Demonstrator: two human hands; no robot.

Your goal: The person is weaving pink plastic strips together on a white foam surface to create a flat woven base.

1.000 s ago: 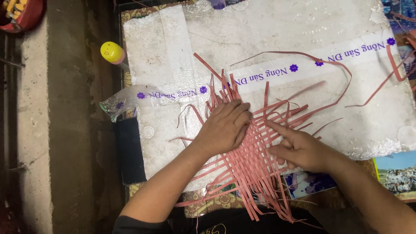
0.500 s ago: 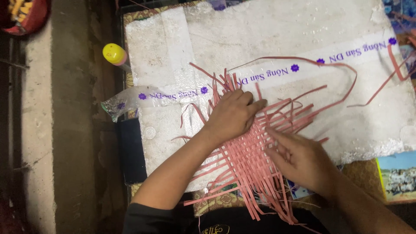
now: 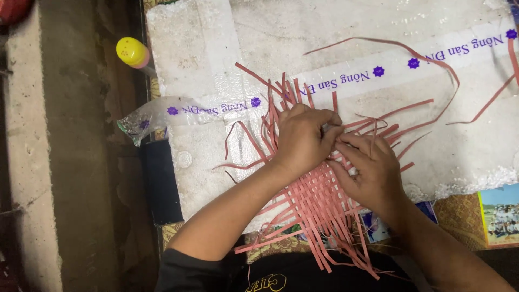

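- The left hand [image 3: 303, 138] presses flat on the pink strips [image 3: 313, 200], fingers bent, pinching a strip end.
- The right hand [image 3: 367, 167] meets it fingertip to fingertip, gripping the same strips.
- The weave lies on a white foam board [image 3: 335, 32], at its near edge.
- A tape band [image 3: 351, 81] with purple print crosses the board.
- A yellow cap [image 3: 131, 51] sits left of the board; a photo card [image 3: 500, 216] lies at the right.

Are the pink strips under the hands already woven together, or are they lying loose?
Partly woven. The pink strips cross over and under near the left hand and right hand; their ends fan out loose.
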